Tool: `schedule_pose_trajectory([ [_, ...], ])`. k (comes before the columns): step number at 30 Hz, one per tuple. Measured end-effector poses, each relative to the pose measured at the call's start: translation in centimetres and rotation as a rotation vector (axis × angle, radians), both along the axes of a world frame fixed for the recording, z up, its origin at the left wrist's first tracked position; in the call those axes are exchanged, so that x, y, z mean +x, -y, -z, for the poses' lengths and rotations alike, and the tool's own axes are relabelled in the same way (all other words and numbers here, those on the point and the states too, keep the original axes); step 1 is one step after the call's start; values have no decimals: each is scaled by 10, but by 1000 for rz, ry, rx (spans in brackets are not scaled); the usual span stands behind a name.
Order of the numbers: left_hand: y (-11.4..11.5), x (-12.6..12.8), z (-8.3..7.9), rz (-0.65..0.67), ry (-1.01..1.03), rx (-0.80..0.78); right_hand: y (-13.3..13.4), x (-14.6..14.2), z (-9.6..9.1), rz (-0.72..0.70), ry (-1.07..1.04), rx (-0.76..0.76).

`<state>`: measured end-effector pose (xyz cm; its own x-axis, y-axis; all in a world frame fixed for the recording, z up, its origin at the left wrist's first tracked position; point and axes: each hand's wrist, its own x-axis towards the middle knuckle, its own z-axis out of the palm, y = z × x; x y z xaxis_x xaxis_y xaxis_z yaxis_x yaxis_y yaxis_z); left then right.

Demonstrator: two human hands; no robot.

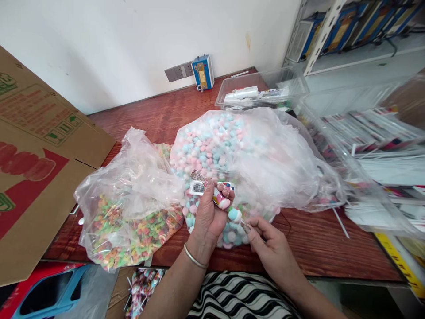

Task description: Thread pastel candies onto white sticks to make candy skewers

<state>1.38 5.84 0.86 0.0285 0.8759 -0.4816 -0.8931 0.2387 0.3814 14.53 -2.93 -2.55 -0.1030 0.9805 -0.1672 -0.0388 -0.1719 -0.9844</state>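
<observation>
Pastel blue and white: a small rounded puffy piece (235,215) sits just past the fingertips of my right hand (270,240), over the near edge of a clear plastic bag of pink, blue and white balls (207,148). Right grip: nearly closed, thumb and fingers pinching what looks like a thin pale stick below the piece; whether the stick runs further into my palm, cannot tell.

Left hand (212,215): grip closed, fingers curled round a small printed packet with a white coded label (197,188). Multicoloured print and a pink-and-white rounded end show between the fingers; the rest is covered.

Position: both items above the reddish-brown wooden worktop (332,248), piece just beside the packet, contact not evident. To the left lies a clear plastic bag of green, yellow and orange rings (139,235).

Step in hand, my judgement: handling the piece on its stick alongside the held packet. The next move seems to call for a light, steady pinch so that the soft-looking piece is not squashed, with the left grip firm enough to stop the packet turning.
</observation>
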Motion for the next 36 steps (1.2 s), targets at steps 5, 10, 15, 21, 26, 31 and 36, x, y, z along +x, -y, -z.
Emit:
schedule_pose_trajectory([
  [5, 7, 8, 2, 32, 48, -21, -1, -8, -4, -133, -376, -365],
  [10, 14, 22, 1, 0, -126, -135, -3, -6, 9, 47, 561, 468],
  [15, 20, 27, 0, 4, -167, -179, -5, -1, 20, 122, 1036, 875],
  [21, 19, 24, 7, 74, -72, -59, -11, -5, 12, 1, 54, 109],
  [26, 20, 21, 14, 194, 67, 94, -15, -5, 4, -129, -756, -441],
  [31, 18, 13, 16, 274, 14, 164, -13, -6, 4, -66, -786, -397],
  [36, 6, -3, 6, 117, -107, 185, -13, -3, 10, -24, -370, -179],
])
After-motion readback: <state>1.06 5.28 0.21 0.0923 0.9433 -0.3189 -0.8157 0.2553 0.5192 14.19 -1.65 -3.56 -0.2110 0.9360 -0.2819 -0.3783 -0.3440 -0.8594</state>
